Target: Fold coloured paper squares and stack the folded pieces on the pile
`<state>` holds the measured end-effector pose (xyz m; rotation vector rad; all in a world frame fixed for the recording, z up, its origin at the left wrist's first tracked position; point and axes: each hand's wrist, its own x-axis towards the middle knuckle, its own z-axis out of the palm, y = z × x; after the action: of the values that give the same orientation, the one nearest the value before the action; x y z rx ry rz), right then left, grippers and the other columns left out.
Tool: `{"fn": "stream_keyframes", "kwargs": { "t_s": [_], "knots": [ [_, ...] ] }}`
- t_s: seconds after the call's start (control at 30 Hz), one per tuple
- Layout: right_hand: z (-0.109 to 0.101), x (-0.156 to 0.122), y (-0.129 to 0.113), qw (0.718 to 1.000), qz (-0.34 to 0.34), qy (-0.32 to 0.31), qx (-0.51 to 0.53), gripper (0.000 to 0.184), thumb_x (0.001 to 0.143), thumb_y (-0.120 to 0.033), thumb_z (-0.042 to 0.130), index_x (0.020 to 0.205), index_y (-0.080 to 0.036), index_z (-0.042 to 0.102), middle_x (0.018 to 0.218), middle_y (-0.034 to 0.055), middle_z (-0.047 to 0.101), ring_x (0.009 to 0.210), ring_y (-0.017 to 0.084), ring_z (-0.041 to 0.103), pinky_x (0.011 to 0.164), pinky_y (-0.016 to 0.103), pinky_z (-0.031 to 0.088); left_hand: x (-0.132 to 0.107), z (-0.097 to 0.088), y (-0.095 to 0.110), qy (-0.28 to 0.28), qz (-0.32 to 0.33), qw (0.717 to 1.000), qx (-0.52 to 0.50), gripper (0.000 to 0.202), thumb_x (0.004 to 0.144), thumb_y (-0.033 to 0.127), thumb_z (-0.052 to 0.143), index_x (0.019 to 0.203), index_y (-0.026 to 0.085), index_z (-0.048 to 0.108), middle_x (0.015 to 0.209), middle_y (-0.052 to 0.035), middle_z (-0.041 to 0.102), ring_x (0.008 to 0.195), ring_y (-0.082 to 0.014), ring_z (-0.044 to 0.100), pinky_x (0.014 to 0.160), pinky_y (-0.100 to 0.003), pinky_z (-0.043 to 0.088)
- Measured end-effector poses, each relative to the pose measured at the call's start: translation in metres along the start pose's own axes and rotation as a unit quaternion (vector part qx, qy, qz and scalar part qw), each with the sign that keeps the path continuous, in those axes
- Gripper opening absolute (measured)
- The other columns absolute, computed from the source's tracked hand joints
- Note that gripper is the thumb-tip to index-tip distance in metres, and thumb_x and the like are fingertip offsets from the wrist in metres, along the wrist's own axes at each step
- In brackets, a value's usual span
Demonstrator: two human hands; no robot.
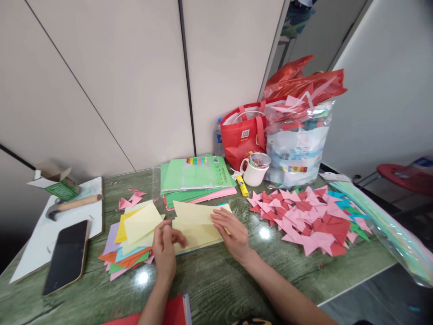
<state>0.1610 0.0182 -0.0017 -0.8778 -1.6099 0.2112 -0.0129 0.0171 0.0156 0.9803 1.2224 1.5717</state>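
Observation:
My left hand (166, 249) rests on the green table beside a pale yellow paper sheet (192, 223), fingers curled, thumb and fingers pinching its left edge. My right hand (232, 232) lies flat on the same sheet's right part, fingers stretched out. Left of my hands sits a loose pile of coloured paper squares (130, 241) with yellow ones on top.
A heap of folded pink and red paper shapes (309, 221) lies to the right. Behind are a green paper pack (196, 176), white mug (254, 170), glue stick (241, 185), red bag (243, 135) and plastic bags (297, 144). A phone (67, 255) and hammer (72, 205) lie at the left.

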Motion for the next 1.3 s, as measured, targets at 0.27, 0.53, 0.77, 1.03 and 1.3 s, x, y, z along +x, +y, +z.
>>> {"fn": "stream_keyframes", "kwargs": {
  "t_s": [0.27,0.53,0.77,1.03,1.3],
  "knots": [
    [0.007,0.002,-0.015,0.981,-0.084,-0.16,0.066,0.016,0.079,-0.024,0.055,0.094,-0.02,0.06,0.091,0.004,0.067,0.103,0.018,0.054,0.095,0.042,0.037,-0.007,-0.004,-0.024,-0.199,-0.234,0.93,-0.201,0.042,0.061,0.034,0.068,0.1,0.023,0.059,0.105,-0.0081,0.063,0.095,-0.025,0.057,0.08,-0.037,0.047],
    [0.011,-0.005,-0.013,0.963,-0.086,-0.256,0.01,0.021,0.08,-0.009,0.044,0.087,-0.022,0.06,0.102,0.0047,0.063,0.113,0.017,0.045,0.1,0.043,0.03,-0.003,0.006,-0.003,-0.145,-0.16,0.97,-0.109,0.071,0.069,0.034,0.062,0.13,0.03,0.027,0.124,-0.0078,0.049,0.105,-0.0242,0.052,0.082,-0.034,0.047],
    [0.008,-0.002,-0.006,0.992,0.111,-0.052,-0.018,0.011,0.077,-0.016,0.051,0.081,-0.02,0.061,0.127,0.0084,0.041,0.119,0.025,0.035,0.096,0.046,0.032,-0.001,0.006,0.003,-0.117,-0.12,0.983,-0.079,0.079,0.071,0.025,0.061,0.134,0.034,0.015,0.132,-0.0051,0.041,0.118,-0.022,0.04,0.091,-0.033,0.04],
    [0.014,-0.006,-0.003,0.955,0.276,-0.056,0.091,0.01,0.071,-0.027,0.061,0.077,-0.02,0.064,0.09,0.0056,0.059,0.083,0.019,0.056,0.07,0.031,0.048,-0.004,0.009,-0.007,-0.146,-0.089,0.985,0.015,0.083,0.07,0.026,0.061,0.135,0.029,0.009,0.128,-0.0087,0.044,0.115,-0.0228,0.042,0.088,-0.033,0.041],
    [0.015,-0.007,-0.004,0.949,0.286,-0.094,0.097,0.02,0.079,-0.034,0.05,0.079,-0.02,0.064,0.075,0.0016,0.065,0.068,0.016,0.055,0.081,0.036,0.041,-0.005,0.008,-0.011,-0.154,-0.001,0.976,0.156,0.087,0.065,0.024,0.065,0.135,0.028,0.014,0.14,-0.0064,0.026,0.127,-0.024,0.023,0.103,-0.038,0.018]
  ]
}}
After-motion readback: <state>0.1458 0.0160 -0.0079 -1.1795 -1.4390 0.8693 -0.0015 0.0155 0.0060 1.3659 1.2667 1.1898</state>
